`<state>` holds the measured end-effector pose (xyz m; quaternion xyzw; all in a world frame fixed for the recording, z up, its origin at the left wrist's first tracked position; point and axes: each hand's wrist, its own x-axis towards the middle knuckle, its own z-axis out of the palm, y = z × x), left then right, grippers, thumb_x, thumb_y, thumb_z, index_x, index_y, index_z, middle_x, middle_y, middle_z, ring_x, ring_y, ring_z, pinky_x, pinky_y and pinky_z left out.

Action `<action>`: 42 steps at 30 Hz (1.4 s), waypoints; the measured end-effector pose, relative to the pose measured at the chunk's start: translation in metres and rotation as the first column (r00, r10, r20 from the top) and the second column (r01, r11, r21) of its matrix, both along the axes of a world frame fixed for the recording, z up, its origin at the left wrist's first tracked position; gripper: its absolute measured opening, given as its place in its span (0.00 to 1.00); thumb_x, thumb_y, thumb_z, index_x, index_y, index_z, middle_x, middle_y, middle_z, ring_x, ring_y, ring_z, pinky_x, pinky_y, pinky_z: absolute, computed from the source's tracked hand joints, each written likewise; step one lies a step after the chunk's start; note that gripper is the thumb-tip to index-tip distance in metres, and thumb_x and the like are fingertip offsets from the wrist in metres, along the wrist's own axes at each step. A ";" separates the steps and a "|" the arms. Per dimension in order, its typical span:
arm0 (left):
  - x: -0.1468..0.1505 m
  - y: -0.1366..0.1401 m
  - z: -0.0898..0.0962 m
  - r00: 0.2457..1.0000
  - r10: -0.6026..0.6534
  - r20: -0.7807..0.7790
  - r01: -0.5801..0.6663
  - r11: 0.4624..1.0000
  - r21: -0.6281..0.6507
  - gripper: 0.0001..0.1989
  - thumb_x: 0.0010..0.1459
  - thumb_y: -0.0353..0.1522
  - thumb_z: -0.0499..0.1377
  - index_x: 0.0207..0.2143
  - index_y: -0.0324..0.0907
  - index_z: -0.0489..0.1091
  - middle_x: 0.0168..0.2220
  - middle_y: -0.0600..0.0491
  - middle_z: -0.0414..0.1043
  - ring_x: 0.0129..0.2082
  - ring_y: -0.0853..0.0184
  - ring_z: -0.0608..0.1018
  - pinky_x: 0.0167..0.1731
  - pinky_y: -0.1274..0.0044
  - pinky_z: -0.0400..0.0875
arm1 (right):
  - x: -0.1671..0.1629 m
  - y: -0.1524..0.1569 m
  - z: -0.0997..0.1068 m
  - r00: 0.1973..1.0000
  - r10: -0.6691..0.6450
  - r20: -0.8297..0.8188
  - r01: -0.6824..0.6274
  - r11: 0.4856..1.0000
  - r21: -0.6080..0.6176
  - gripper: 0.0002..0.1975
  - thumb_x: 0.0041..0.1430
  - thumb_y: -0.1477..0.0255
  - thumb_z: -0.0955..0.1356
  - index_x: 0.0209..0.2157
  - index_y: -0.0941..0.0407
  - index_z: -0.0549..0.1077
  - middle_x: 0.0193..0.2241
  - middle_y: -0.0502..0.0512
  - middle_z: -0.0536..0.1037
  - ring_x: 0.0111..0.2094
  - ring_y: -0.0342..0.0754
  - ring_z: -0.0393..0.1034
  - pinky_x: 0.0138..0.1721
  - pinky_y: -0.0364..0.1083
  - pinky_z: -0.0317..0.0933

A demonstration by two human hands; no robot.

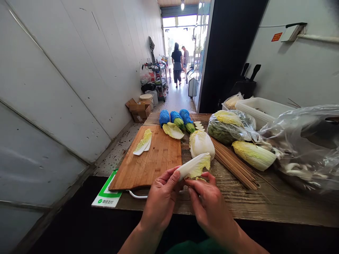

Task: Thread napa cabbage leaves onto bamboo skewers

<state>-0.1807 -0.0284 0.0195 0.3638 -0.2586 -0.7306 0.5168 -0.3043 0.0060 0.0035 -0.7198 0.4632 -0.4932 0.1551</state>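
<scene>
Leaf [192, 168] is up over the table's near edge, between both hands, frilly end pointing right and away. Left hand [164, 190] has its white base clamped, thumb on top. Right hand [208, 197] sits just beside, under the leaf, thumb and index pinching what looks like a thin brown stick [186, 182]; most of it hidden, so can't tell if it's in the leaf. Hands close together; can't tell if they touch. Board [161, 162] lies left of centre on the table [267, 206], cut leaves [143, 144] on its left half, green card [107, 192] partly under its near left corner. Loose leaf [173, 131] at the board's far right corner, in front of three squash in blue nets [175, 116]. White slices [198, 126] right of those. Cabbage [202, 145] just beyond the held leaf. Skewers [233, 164] bundled flat to its right, then half cabbage [254, 155]. Greens bag [225, 128] behind, tub [265, 110] past that, big clear bag [309, 148] far right. Two people stand well off by the doorway, cart [160, 81] to their left.
</scene>
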 end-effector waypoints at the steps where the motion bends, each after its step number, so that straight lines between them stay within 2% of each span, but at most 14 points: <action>1: 0.000 0.000 0.000 1.000 -0.002 0.000 0.002 1.000 0.001 0.11 0.48 0.30 0.65 0.36 0.37 0.75 0.36 0.48 0.76 0.38 0.66 0.77 0.40 0.79 0.70 | 0.000 0.000 0.000 1.000 -0.008 -0.001 0.008 1.000 -0.004 0.14 0.57 0.82 0.61 0.41 0.55 0.71 0.29 0.51 0.78 0.30 0.45 0.73 0.50 0.55 0.51; 6: -0.002 0.000 0.001 0.998 0.032 -0.063 -0.030 0.999 0.036 0.10 0.48 0.29 0.65 0.35 0.37 0.75 0.36 0.48 0.76 0.40 0.64 0.77 0.41 0.76 0.71 | 0.000 -0.001 0.000 0.999 -0.032 -0.018 0.031 0.998 -0.062 0.13 0.57 0.81 0.61 0.41 0.56 0.71 0.30 0.52 0.78 0.30 0.45 0.73 0.49 0.54 0.52; 12: -0.005 0.001 0.002 0.990 0.124 -0.063 -0.120 0.991 0.056 0.11 0.46 0.29 0.66 0.35 0.37 0.75 0.35 0.48 0.77 0.39 0.63 0.77 0.41 0.74 0.72 | -0.001 0.002 0.003 0.995 -0.023 -0.100 0.015 0.997 -0.079 0.16 0.58 0.81 0.59 0.45 0.57 0.70 0.27 0.55 0.77 0.30 0.47 0.72 0.48 0.55 0.53; 16: -0.005 0.001 0.003 0.990 0.128 -0.057 -0.124 0.990 0.066 0.12 0.45 0.28 0.66 0.35 0.37 0.75 0.35 0.48 0.77 0.39 0.62 0.78 0.42 0.72 0.72 | -0.002 0.003 0.003 0.991 -0.015 -0.130 0.001 0.995 -0.104 0.17 0.57 0.82 0.60 0.46 0.57 0.69 0.27 0.54 0.77 0.30 0.47 0.72 0.47 0.55 0.53; 25: -0.008 0.001 0.003 0.988 0.135 -0.072 -0.131 0.990 0.060 0.12 0.44 0.29 0.67 0.34 0.37 0.75 0.34 0.48 0.77 0.39 0.61 0.78 0.42 0.71 0.73 | -0.005 0.005 0.001 0.991 0.016 -0.131 -0.027 0.996 -0.080 0.19 0.56 0.83 0.60 0.48 0.58 0.68 0.32 0.55 0.78 0.33 0.48 0.72 0.47 0.55 0.50; 31: -0.009 0.001 0.004 0.987 0.145 -0.070 -0.141 0.989 0.053 0.12 0.44 0.29 0.67 0.34 0.37 0.75 0.34 0.49 0.77 0.39 0.62 0.78 0.42 0.72 0.73 | -0.005 0.004 0.003 0.994 0.003 -0.106 -0.012 0.996 -0.087 0.18 0.56 0.83 0.60 0.47 0.57 0.69 0.27 0.53 0.77 0.31 0.47 0.72 0.47 0.54 0.51; 42: -0.012 0.004 0.006 0.988 0.134 -0.076 -0.131 0.990 0.043 0.12 0.43 0.29 0.68 0.34 0.38 0.75 0.34 0.49 0.77 0.38 0.62 0.78 0.42 0.72 0.73 | -0.006 0.006 0.004 0.994 -0.018 -0.106 0.009 0.996 -0.091 0.18 0.58 0.82 0.59 0.47 0.56 0.69 0.30 0.54 0.77 0.32 0.47 0.71 0.47 0.55 0.51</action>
